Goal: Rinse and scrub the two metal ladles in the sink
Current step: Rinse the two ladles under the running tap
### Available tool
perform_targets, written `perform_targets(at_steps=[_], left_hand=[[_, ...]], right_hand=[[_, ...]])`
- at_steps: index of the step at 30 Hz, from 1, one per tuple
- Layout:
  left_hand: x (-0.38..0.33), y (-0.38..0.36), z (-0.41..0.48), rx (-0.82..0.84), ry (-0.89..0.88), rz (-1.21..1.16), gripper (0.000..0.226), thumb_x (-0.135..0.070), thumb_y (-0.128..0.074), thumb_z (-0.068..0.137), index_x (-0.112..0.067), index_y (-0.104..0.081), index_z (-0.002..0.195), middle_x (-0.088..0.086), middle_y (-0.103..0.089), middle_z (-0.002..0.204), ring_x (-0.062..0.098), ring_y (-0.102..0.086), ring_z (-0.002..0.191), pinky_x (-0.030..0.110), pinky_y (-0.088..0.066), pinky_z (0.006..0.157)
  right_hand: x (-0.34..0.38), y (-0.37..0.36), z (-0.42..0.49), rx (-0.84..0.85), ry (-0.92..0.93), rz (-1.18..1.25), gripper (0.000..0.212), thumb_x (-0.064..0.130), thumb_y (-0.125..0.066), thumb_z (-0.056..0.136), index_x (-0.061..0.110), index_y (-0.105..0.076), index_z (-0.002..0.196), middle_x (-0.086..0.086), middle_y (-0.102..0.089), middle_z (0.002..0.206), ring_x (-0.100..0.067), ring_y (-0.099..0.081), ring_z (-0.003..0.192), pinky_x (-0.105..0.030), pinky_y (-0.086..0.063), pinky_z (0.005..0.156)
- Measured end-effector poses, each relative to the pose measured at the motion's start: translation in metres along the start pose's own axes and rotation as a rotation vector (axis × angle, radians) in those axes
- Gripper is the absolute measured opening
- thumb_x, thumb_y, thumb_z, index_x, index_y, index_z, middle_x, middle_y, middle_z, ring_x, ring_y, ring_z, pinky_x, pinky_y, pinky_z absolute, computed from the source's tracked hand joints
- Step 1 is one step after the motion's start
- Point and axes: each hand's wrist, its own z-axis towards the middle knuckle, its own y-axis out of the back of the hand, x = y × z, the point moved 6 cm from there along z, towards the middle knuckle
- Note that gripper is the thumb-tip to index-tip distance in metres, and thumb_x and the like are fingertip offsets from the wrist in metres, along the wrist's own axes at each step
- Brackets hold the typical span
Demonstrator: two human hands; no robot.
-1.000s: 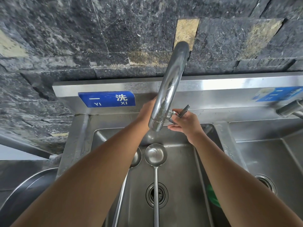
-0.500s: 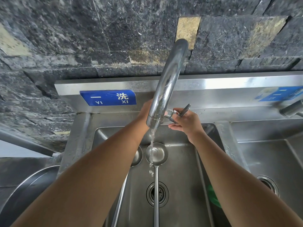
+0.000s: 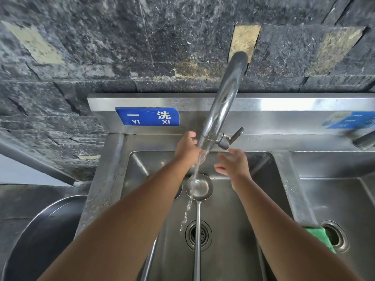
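While water streams from the faucet (image 3: 221,102) into the bowl of one ladle (image 3: 199,187) lying in the sink (image 3: 233,220), its handle crossing the drain (image 3: 198,235), my head view shows the left hand (image 3: 187,148) against the spout, fingers curled toward it; whether it grips I cannot tell. The right hand (image 3: 233,163) hangs spread, holding nothing, just under the tap lever (image 3: 236,134). The second ladle (image 3: 149,262) lies mostly hidden beneath the left forearm.

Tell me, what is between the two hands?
The end of the tap and its falling water lie between the left hand and the right hand. The head view shows it.
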Motion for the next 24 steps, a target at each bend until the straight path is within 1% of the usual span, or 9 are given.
perform_targets(at_steps=[3,7,9,11,14,16,17,21,24], left_hand=[[0.033,0.014,-0.025,0.035,0.071,0.020,0.049,-0.022,-0.077,0.081,-0.006,-0.057,0.123,0.001,-0.069,0.095,0.018,-0.064,0.085,0.029,-0.049,0.085],[0.100,0.033,-0.050,-0.017,0.231,0.023,0.064,-0.035,-0.075,0.070,-0.017,-0.048,0.125,0.002,-0.069,0.097,0.027,-0.067,0.092,0.041,-0.054,0.088],[0.137,0.040,-0.060,-0.024,0.273,-0.005,0.055,-0.025,-0.074,0.071,-0.011,-0.052,0.121,0.010,-0.067,0.106,0.025,-0.063,0.092,0.034,-0.052,0.083],[0.172,0.046,-0.071,-0.053,0.323,-0.017,0.052,-0.024,-0.071,0.066,-0.014,-0.054,0.115,0.010,-0.067,0.108,0.022,-0.063,0.091,0.031,-0.052,0.078],[0.221,0.050,-0.092,-0.085,0.480,-0.056,0.056,-0.031,-0.075,0.064,-0.021,-0.049,0.112,0.004,-0.064,0.113,0.022,-0.061,0.099,0.034,-0.050,0.087],[0.250,0.046,-0.101,-0.053,0.565,-0.058,0.057,-0.026,-0.077,0.078,-0.016,-0.046,0.125,0.005,-0.058,0.117,0.022,-0.059,0.107,0.032,-0.048,0.091],[0.264,0.043,-0.104,-0.044,0.589,-0.057,0.060,-0.023,-0.075,0.081,-0.011,-0.045,0.131,0.007,-0.057,0.118,0.023,-0.059,0.109,0.033,-0.048,0.093],[0.306,0.027,-0.117,0.029,0.706,-0.162,0.038,-0.018,-0.064,0.087,0.009,-0.056,0.112,0.008,-0.058,0.081,0.019,-0.056,0.070,0.040,-0.051,0.064],[0.316,0.008,-0.129,0.147,0.806,-0.424,0.028,-0.019,-0.043,0.101,-0.002,-0.059,0.085,0.008,-0.060,0.058,0.020,-0.054,0.045,0.025,-0.044,0.043]], right_hand=[[-0.031,-0.029,-0.018,0.099,-0.083,-0.095,0.038,0.010,-0.067,0.089,0.008,-0.051,0.123,-0.011,-0.067,0.096,-0.028,-0.073,0.076,-0.048,-0.062,0.077],[-0.090,-0.083,-0.037,0.283,-0.299,-0.056,0.036,0.020,-0.075,0.072,0.009,-0.056,0.101,-0.014,-0.063,0.089,-0.026,-0.064,0.063,-0.041,-0.059,0.058],[-0.117,-0.107,-0.039,0.316,-0.363,-0.067,0.013,0.016,-0.066,0.089,0.016,-0.054,0.086,-0.011,-0.059,0.086,-0.023,-0.059,0.065,-0.034,-0.057,0.053],[-0.141,-0.124,-0.043,0.330,-0.444,-0.084,0.012,0.014,-0.057,0.097,0.014,-0.055,0.085,-0.007,-0.057,0.080,-0.020,-0.056,0.062,-0.025,-0.052,0.042],[-0.173,-0.144,-0.043,0.392,-0.388,-0.240,0.025,0.028,-0.066,0.083,0.013,-0.060,0.101,-0.010,-0.062,0.095,-0.026,-0.064,0.080,-0.035,-0.060,0.065],[-0.190,-0.158,-0.044,0.430,-0.376,-0.311,0.017,0.029,-0.066,0.081,0.017,-0.061,0.092,-0.009,-0.063,0.091,-0.027,-0.063,0.081,-0.041,-0.058,0.077],[-0.199,-0.165,-0.045,0.439,-0.394,-0.323,0.010,0.025,-0.066,0.084,0.017,-0.060,0.083,-0.007,-0.062,0.081,-0.025,-0.061,0.074,-0.039,-0.056,0.072],[-0.239,-0.186,-0.047,0.412,-0.505,-0.366,0.025,0.011,-0.062,0.090,0.010,-0.054,0.066,-0.006,-0.052,0.060,-0.017,-0.047,0.052,-0.026,-0.037,0.052],[-0.264,-0.192,-0.054,0.430,-0.572,-0.311,0.019,0.006,-0.059,0.091,0.007,-0.060,0.072,-0.005,-0.056,0.052,-0.018,-0.048,0.047,-0.024,-0.037,0.047]])
